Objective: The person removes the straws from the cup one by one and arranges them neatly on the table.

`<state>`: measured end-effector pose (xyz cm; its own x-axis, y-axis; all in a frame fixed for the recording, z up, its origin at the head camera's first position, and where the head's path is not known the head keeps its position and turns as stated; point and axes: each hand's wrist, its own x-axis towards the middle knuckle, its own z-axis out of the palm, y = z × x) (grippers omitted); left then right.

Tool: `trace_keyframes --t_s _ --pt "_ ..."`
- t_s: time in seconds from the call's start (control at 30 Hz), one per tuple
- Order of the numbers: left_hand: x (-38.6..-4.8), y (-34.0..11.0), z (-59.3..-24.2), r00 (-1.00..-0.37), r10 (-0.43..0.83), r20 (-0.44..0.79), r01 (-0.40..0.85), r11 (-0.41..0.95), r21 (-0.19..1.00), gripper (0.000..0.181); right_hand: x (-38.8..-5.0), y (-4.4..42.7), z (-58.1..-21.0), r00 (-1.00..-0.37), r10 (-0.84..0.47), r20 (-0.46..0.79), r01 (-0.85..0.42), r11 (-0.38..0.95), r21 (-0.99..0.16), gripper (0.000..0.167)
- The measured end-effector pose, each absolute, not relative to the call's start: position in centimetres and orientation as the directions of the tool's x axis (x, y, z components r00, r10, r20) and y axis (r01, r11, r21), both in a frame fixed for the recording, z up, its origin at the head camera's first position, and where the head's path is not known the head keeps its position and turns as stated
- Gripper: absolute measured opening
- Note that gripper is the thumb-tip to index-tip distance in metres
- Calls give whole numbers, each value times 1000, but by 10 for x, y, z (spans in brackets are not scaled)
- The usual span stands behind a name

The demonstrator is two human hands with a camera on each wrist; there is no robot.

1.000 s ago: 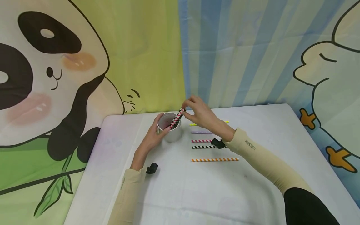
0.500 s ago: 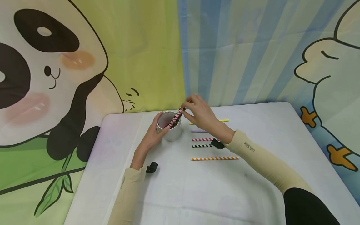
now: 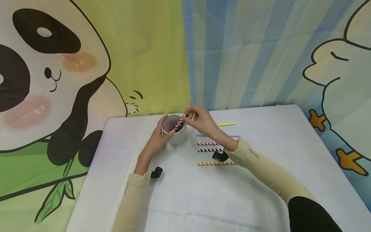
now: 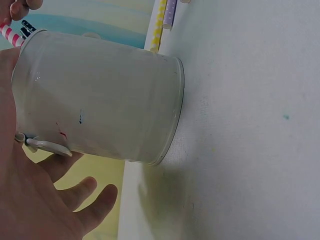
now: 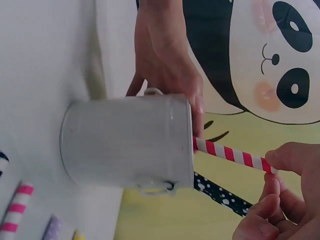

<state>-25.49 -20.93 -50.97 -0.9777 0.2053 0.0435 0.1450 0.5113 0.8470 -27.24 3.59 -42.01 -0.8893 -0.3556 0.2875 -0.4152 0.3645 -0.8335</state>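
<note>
A white metal bucket (image 3: 178, 138) with small side handles stands on the table. The left hand (image 3: 156, 138) holds it at the rim, thumb and fingers around its left side. From the mouth lean a red-and-white striped straw (image 5: 230, 153) and a black straw with white spots (image 5: 220, 194). The right hand (image 5: 285, 195), above the mouth, pinches the striped straw's upper end between thumb and finger. Whether it also touches the black straw I cannot tell. In the left wrist view the bucket (image 4: 100, 95) stands beside the left palm (image 4: 35, 200).
Several straws lie on the table (image 3: 179, 199) right of the bucket: yellow (image 3: 227, 124), purple (image 3: 203, 135), pink striped (image 3: 207, 144), black striped (image 3: 208, 150) and orange striped (image 3: 215, 164). The right forearm passes over some of them. A printed curtain (image 3: 150, 64) hangs behind.
The right hand has moved slightly left and down toward the bucket, its end of the striped straw with it. The left hand has stayed on the bucket.
</note>
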Motion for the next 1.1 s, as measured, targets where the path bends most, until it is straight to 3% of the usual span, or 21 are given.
trace_keyframes --t_s 0.33,1.1 --pt "-254 -210 -511 -978 204 39 139 499 855 80 -264 26 -430 -914 -316 254 -349 296 -889 16" --pt "-256 -210 -513 -977 208 47 148 500 854 80 -261 14 -440 -925 -320 202 -316 356 -880 19"
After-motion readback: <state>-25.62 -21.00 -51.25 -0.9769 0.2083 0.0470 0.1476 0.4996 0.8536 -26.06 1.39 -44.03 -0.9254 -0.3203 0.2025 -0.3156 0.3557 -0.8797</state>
